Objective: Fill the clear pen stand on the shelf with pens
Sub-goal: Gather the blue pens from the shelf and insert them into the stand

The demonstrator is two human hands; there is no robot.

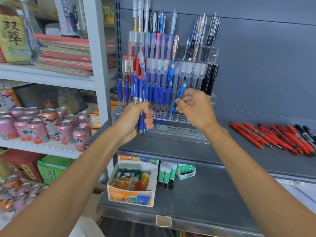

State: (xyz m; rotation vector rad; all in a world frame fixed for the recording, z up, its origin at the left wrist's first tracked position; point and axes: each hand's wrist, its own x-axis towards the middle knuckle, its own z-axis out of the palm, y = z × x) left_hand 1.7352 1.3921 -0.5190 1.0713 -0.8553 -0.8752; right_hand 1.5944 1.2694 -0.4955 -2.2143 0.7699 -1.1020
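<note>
Left hand [135, 117] fists glossy pens [141, 88] — right hand [196, 108] pinches slim pen [180, 94] (blue).

The pen stand [177, 130] sits at the shelf's [171, 149] left end, near its back edge; loose pens [273, 135] lie toward the right end. A box [131, 194] sits on the lower shelf [205, 194].

A bundle of blue pens [141, 93] is held upright in the left grip [136, 117], fingers curled round the barrels, just in front of the clear pen stand [179, 132] on the grey shelf [171, 151]. A single blue pen [179, 96] is pinched at a tilt in the right grip [195, 108] above the stand's bare front rows of holes, while the tiers behind are packed with pens. Red pens [273, 135] are laid loose on the shelf, well to the right.
</note>
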